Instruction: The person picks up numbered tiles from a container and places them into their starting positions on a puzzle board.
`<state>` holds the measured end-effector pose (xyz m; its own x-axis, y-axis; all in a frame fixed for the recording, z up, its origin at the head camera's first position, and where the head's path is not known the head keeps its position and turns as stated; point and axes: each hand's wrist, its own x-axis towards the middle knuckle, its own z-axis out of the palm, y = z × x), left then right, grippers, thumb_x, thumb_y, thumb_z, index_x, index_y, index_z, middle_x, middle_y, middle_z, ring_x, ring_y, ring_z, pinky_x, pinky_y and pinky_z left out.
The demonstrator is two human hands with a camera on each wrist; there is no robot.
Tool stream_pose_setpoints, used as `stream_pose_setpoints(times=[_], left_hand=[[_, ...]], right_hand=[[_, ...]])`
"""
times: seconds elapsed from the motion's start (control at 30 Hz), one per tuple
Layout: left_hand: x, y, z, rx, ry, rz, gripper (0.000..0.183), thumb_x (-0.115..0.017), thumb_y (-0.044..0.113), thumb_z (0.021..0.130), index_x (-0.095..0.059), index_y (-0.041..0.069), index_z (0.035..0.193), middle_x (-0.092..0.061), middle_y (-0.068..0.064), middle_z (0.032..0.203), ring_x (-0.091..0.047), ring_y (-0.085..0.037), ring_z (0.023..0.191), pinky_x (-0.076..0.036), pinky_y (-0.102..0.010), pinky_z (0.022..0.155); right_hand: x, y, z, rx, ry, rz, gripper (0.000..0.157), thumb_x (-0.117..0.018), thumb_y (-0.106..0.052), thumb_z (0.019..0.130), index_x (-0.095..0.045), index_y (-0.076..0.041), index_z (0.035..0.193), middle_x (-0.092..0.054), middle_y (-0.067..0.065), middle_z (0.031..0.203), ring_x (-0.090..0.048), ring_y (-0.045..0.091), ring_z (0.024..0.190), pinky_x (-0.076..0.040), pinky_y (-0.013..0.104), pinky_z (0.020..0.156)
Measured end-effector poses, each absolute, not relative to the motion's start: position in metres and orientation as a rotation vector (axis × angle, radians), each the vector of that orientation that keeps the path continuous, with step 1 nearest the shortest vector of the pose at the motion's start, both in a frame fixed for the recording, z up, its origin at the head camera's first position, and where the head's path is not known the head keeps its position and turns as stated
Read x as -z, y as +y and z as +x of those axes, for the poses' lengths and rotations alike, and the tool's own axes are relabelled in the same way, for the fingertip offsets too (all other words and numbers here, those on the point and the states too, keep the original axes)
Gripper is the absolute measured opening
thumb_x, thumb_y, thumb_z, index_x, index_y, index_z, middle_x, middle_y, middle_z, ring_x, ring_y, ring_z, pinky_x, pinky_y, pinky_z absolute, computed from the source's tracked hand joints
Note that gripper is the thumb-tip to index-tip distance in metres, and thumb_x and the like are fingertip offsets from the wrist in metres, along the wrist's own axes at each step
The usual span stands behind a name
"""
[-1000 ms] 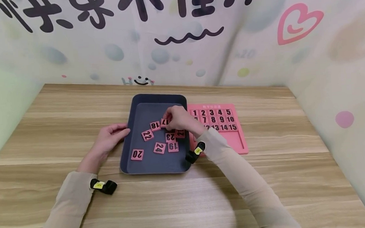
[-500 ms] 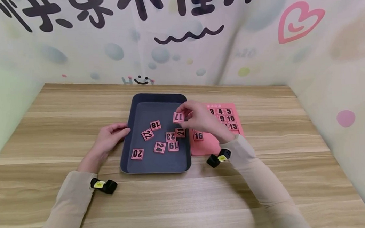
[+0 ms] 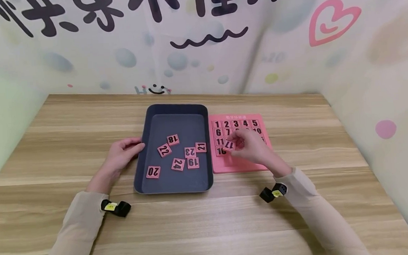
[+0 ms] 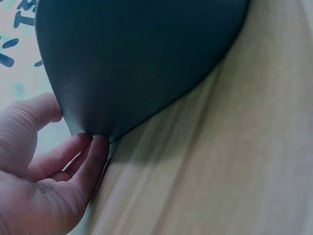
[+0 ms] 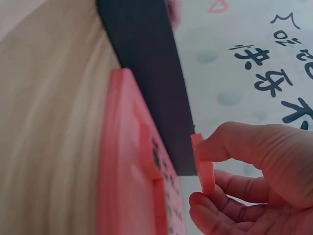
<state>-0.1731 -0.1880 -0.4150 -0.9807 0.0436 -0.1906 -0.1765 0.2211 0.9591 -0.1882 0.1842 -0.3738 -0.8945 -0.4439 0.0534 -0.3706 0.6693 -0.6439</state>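
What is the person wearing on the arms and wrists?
Both arms are covered by long, close-fitting beige sleeves. Each wrist carries a small black camera on a strap with a yellow label: one on the left wrist, one on the right wrist. The left hand and right hand are bare.

Pink tile 17 (image 3: pixel 229 144) (tilted) held above pink board (image 3: pixel 224 166), near 16.

Head view: bright, even, diffuse light, no glare. Soft shadows only, under the sleeves on the counter (image 3: pixel 209 220) and inside the dark tray (image 3: pixel 174 184) rim. Wide-angle bend at the edges; backdrop print slightly soft. Tile numbers readable. Left wrist view: tray wall nearly black, close-range blur, wood grain smeared. Right wrist view: pink board (image 5: pixel 127 161) edge and counter out of focus, backdrop washed out.
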Motion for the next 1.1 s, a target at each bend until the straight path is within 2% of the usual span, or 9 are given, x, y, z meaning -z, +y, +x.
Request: stream_pose_setpoints(times=[0.3, 0.43, 0.57, 0.7, 0.83, 0.97, 1.1], left_hand=[[0.414, -0.188, -0.173, -1.847, 2.31, -0.129, 0.048, -0.06, 0.018, 0.092, -0.048, -0.011, 0.13, -0.056, -0.012, 0.118, -0.055, 0.005, 0.088, -0.048, -0.013, 0.077], [0.414, -0.188, -0.172, -1.824, 2.33, -0.13, 0.048, -0.06, 0.018, 0.093, -0.048, -0.011, 0.129, -0.055, -0.015, 0.12, -0.054, 0.005, 0.089, -0.048, -0.012, 0.077], [0.414, -0.189, -0.172, -1.811, 2.345, -0.133, 0.047, -0.06, 0.018, 0.093, -0.049, -0.011, 0.128, -0.057, -0.012, 0.117, -0.054, 0.004, 0.088, -0.047, -0.012, 0.077], [0.415, -0.189, -0.172, -1.809, 2.344, -0.125, 0.048, -0.06, 0.019, 0.093, -0.049, -0.011, 0.129, -0.056, -0.017, 0.12, -0.054, 0.005, 0.088, -0.047, -0.012, 0.077], [0.415, -0.188, -0.172, -1.806, 2.346, -0.124, 0.048, -0.06, 0.02, 0.093, -0.049, -0.01, 0.129, -0.054, -0.02, 0.123, -0.054, 0.005, 0.089, -0.047, -0.012, 0.078], [0.414, -0.189, -0.172, -1.803, 2.356, -0.133, 0.048, -0.06, 0.019, 0.093, -0.049, -0.01, 0.129, -0.056, -0.016, 0.12, -0.054, 0.005, 0.088, -0.047, -0.012, 0.077], [0.414, -0.188, -0.173, -1.799, 2.36, -0.126, 0.048, -0.06, 0.02, 0.093, -0.049, -0.01, 0.129, -0.056, -0.016, 0.12, -0.054, 0.005, 0.089, -0.047, -0.012, 0.077]], right_hand=[[0.39, 0.202, -0.178, 0.874, 2.836, -0.546, 0.025, -0.08, -0.009, 0.071, -0.066, 0.0, 0.09, -0.061, 0.006, 0.079, -0.055, 0.019, 0.071, -0.047, 0.029, 0.064], [0.396, 0.203, -0.177, 0.853, 2.822, -0.519, 0.027, -0.079, -0.007, 0.069, -0.063, 0.001, 0.089, -0.062, 0.007, 0.078, -0.057, 0.019, 0.071, -0.05, 0.03, 0.065], [0.397, 0.202, -0.176, 0.814, 2.841, -0.51, 0.031, -0.079, -0.011, 0.071, -0.061, 0.001, 0.093, -0.061, 0.006, 0.078, -0.057, 0.018, 0.071, -0.05, 0.031, 0.065], [0.393, 0.203, -0.175, 0.765, 2.837, -0.543, 0.036, -0.078, -0.018, 0.076, -0.059, 0.001, 0.099, -0.057, 0.004, 0.073, -0.053, 0.015, 0.066, -0.046, 0.029, 0.061], [0.388, 0.206, -0.176, 0.746, 2.792, -0.639, 0.039, -0.078, -0.011, 0.075, -0.06, 0.003, 0.107, -0.057, 0.002, 0.07, -0.052, 0.013, 0.063, -0.046, 0.028, 0.06], [0.387, 0.206, -0.179, 0.707, 2.79, -0.688, 0.031, -0.075, -0.003, 0.073, -0.063, 0.005, 0.101, -0.058, 0.002, 0.069, -0.053, 0.013, 0.063, -0.047, 0.027, 0.06], [0.389, 0.202, -0.179, 0.658, 2.836, -0.562, 0.021, -0.076, -0.012, 0.076, -0.062, 0.001, 0.086, -0.058, 0.003, 0.068, -0.052, 0.015, 0.061, -0.046, 0.027, 0.057]])
